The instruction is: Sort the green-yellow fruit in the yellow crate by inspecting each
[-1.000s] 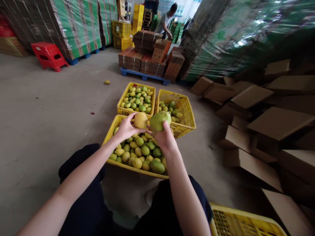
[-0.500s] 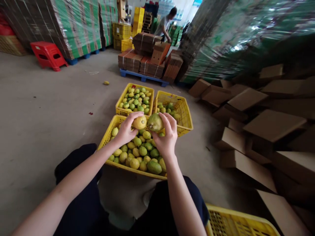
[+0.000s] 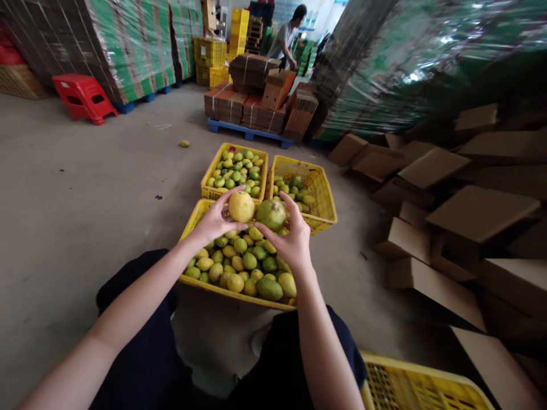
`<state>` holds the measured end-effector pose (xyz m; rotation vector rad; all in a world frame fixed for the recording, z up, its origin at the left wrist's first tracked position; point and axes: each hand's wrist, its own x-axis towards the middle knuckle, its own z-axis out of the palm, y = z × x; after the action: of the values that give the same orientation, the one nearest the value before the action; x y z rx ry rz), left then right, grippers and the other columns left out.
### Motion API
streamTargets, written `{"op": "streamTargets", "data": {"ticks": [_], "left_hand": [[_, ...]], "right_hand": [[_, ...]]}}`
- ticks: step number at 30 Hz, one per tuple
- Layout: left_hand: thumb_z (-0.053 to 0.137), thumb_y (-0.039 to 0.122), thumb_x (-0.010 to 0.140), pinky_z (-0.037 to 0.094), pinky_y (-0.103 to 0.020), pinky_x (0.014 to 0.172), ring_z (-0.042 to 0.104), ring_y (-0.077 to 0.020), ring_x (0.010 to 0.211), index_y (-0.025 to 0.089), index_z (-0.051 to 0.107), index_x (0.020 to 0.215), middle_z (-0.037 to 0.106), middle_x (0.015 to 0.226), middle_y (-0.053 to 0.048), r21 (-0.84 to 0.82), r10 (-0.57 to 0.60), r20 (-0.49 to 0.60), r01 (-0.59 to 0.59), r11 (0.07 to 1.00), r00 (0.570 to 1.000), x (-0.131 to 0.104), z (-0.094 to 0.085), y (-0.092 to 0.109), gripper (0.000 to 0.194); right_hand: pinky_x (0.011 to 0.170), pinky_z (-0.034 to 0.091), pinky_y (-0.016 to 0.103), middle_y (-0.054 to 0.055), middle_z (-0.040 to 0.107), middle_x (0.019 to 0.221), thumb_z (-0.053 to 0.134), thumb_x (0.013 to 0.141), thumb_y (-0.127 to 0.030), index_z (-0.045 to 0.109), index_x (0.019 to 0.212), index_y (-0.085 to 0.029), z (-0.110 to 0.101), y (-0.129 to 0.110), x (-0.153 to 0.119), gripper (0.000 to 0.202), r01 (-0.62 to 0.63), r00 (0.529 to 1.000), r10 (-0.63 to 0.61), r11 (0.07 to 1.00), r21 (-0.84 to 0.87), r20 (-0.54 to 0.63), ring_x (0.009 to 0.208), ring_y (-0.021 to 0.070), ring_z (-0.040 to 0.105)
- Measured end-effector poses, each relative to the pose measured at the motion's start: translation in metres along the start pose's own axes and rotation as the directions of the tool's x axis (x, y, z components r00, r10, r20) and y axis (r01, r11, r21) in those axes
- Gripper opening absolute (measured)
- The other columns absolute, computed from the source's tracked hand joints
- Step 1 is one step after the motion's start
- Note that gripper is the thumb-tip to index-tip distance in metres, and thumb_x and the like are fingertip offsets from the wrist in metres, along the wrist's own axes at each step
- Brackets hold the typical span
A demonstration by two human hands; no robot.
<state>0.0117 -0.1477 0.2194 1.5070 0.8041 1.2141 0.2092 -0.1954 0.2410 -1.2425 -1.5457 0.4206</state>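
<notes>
Between the thumb and fingers of my left hand (image 3: 213, 221) is a yellow lemon (image 3: 241, 206). My right hand (image 3: 294, 236) grips a larger green lemon (image 3: 270, 214) with a brownish patch at its top. The two fruits are side by side, nearly touching, above a yellow crate (image 3: 239, 295) full of yellow and green lemons. Behind it stands a second crate (image 3: 205, 171), also filled with lemons. To its right, a third crate (image 3: 327, 196) holds a smaller heap at its left side.
Another yellow crate (image 3: 423, 373) is by my right knee. Cardboard boxes (image 3: 482, 213) pile up on the right. A lone lemon (image 3: 184, 143) lies on the floor, near a red stool (image 3: 84, 98). Farther back, a person (image 3: 284, 42) bends behind stacked flat cardboard (image 3: 252, 74) on a blue pallet (image 3: 252, 132).
Both lemons have been turned in my fingers, so other sides of them show. My fingers have opened out a little around the fruits, and the hands stay over the front crate.
</notes>
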Motion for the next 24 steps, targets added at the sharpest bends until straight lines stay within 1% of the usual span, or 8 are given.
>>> {"op": "streamTargets", "data": {"ticks": [2, 4, 9, 12, 14, 18, 21, 24], "left_hand": [[0.093, 0.049, 0.062, 0.059, -0.043, 0.095, 0.070, -0.0286, 0.108, 0.020, 0.066, 0.124, 0.069, 0.121, -0.013, -0.216, -0.301, 0.125, 0.322, 0.922, 0.945, 0.002, -0.005, 0.001, 0.074], [0.088, 0.062, 0.062, 0.062, -0.038, 0.087, 0.074, -0.0247, 0.092, 0.016, 0.071, 0.112, 0.075, 0.104, -0.014, -0.314, -0.462, 0.213, 0.508, 0.802, 0.861, 0.002, -0.009, 0.001, 0.070], [0.088, 0.058, 0.066, 0.063, -0.029, 0.072, 0.075, -0.0208, 0.078, 0.012, 0.073, 0.100, 0.076, 0.084, -0.012, -0.368, -0.541, 0.294, 0.615, 0.697, 0.788, 0.001, -0.018, -0.001, 0.058], [0.090, 0.048, 0.069, 0.062, -0.025, 0.071, 0.075, -0.0199, 0.077, 0.010, 0.072, 0.095, 0.077, 0.088, -0.014, -0.419, -0.542, 0.323, 0.631, 0.653, 0.776, 0.001, -0.022, 0.004, 0.049], [0.091, 0.032, 0.070, 0.062, -0.026, 0.075, 0.075, -0.0199, 0.080, 0.009, 0.071, 0.096, 0.078, 0.093, -0.014, -0.456, -0.524, 0.330, 0.619, 0.640, 0.785, 0.001, -0.021, 0.009, 0.040], [0.074, -0.001, 0.070, 0.060, -0.036, 0.092, 0.074, -0.0210, 0.094, 0.014, 0.067, 0.110, 0.076, 0.106, -0.008, -0.578, -0.457, 0.262, 0.518, 0.630, 0.850, -0.002, -0.012, 0.018, 0.044], [0.064, 0.008, 0.079, 0.060, -0.039, 0.093, 0.074, -0.0219, 0.096, 0.014, 0.064, 0.116, 0.075, 0.104, -0.009, -0.724, -0.468, 0.163, 0.427, 0.541, 0.869, -0.001, -0.004, 0.021, 0.038], [0.057, 0.036, 0.092, 0.062, -0.034, 0.074, 0.074, -0.0223, 0.088, 0.018, 0.063, 0.121, 0.074, 0.102, -0.011, -0.822, -0.528, 0.135, 0.393, 0.413, 0.838, 0.003, 0.002, 0.022, 0.035]], "right_hand": [[0.064, 0.063, 0.039, 0.005, 0.073, 0.100, 0.083, 0.071, -0.051, 0.063, 0.120, -0.027, 0.000, -0.002, 0.001, 0.058, -0.235, 0.971, 0.223, 0.955, 0.184, 0.084, 0.078, 0.0251, 0.071], [0.043, 0.054, 0.031, 0.002, 0.072, 0.081, 0.074, 0.077, -0.064, 0.065, 0.106, -0.025, 0.003, -0.003, 0.001, 0.050, -0.468, 0.883, 0.420, 0.814, 0.345, 0.208, 0.055, 0.0190, 0.065], [0.030, 0.041, 0.026, 0.004, 0.068, 0.058, 0.053, 0.083, -0.078, 0.067, 0.078, -0.019, 0.012, 0.002, 0.005, 0.062, -0.783, 0.621, 0.578, 0.423, 0.456, 0.529, 0.037, 0.0149, 0.055], [0.030, 0.040, 0.025, 0.008, 0.071, 0.060, 0.050, 0.087, -0.074, 0.069, 0.078, -0.016, 0.012, 0.007, 0.008, 0.062, -0.840, 0.542, 0.529, 0.303, 0.451, 0.654, 0.037, 0.0149, 0.057], [0.034, 0.044, 0.025, 0.008, 0.073, 0.065, 0.056, 0.089, -0.067, 0.070, 0.082, -0.015, 0.012, 0.007, 0.009, 0.054, -0.829, 0.552, 0.509, 0.246, 0.503, 0.661, 0.041, 0.0152, 0.060], [0.048, 0.054, 0.024, 0.001, 0.076, 0.076, 0.064, 0.089, -0.048, 0.069, 0.089, -0.020, 0.020, -0.003, 0.010, 0.029, -0.623, 0.681, 0.559, 0.103, 0.776, 0.472, 0.060, 0.0156, 0.068], [0.060, 0.058, 0.025, -0.001, 0.076, 0.080, 0.061, 0.091, -0.042, 0.068, 0.091, -0.022, 0.027, -0.010, 0.010, 0.022, -0.479, 0.720, 0.569, -0.008, 0.878, 0.397, 0.070, 0.0150, 0.070], [0.063, 0.060, 0.026, 0.001, 0.076, 0.078, 0.060, 0.092, -0.046, 0.069, 0.093, -0.020, 0.033, -0.011, 0.009, 0.027, -0.469, 0.709, 0.555, -0.089, 0.879, 0.435, 0.069, 0.0154, 0.070]]}}
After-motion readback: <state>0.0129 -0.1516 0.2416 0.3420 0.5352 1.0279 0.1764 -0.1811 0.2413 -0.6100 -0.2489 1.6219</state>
